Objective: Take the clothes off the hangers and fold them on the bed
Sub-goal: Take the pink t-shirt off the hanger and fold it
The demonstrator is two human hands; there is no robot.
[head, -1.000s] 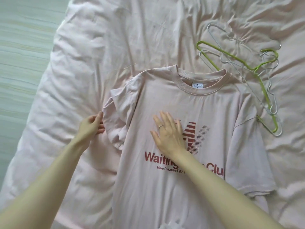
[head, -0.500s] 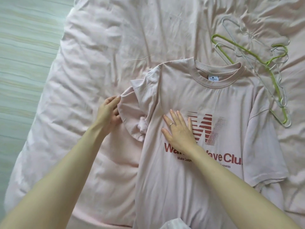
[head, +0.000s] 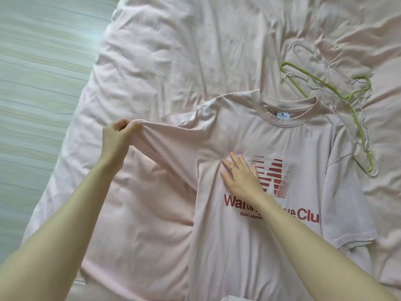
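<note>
A pale pink T-shirt with red print lies face up on the bed, its collar pointing away from me. My left hand pinches the hem of the shirt's left sleeve and holds it stretched out to the left, slightly lifted off the bed. Flat on the chest, just left of the red logo, rests my right hand, fingers spread, pressing the fabric down; a ring shows on one finger. The right sleeve lies flat at the right.
Several empty wire hangers, green and white, lie in a pile on the pink bedsheet beyond the shirt's right shoulder. The bed's left edge borders a pale wood-grain floor. Something white peeks in at the bottom edge.
My left hand has gripped the crumpled left sleeve and pulled it out straight to the left. The right hand stayed pressed on the chest.
</note>
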